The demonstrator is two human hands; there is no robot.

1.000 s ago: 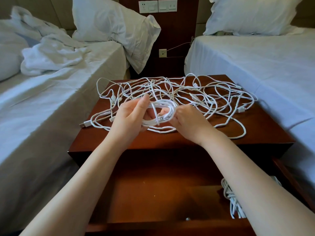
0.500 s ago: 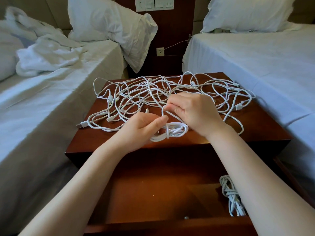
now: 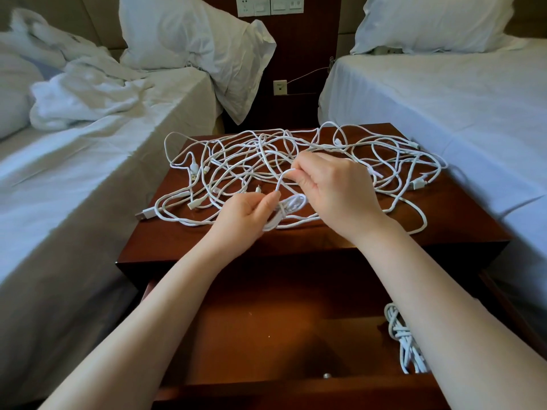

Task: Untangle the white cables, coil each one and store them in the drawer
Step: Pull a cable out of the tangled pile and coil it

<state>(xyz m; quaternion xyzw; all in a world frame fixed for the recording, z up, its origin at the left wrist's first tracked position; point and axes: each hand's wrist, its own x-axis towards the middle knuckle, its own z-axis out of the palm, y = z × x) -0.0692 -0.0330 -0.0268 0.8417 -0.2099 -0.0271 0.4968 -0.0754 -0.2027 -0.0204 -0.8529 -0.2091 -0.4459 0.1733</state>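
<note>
Left hand (image 3: 245,214) grips the small white coiled cable (image 3: 293,204); right hand (image 3: 331,187) has lifted its pinched tail (image 3: 281,182), seemingly tying it off.

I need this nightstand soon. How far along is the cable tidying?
Done: one tied bundle lies in the open drawer. In hand: the left hand holds a small coil while the right hand pinches the strand leading off it. Left: a big tangle of cables covers the nightstand, so most of the job remains.
</note>
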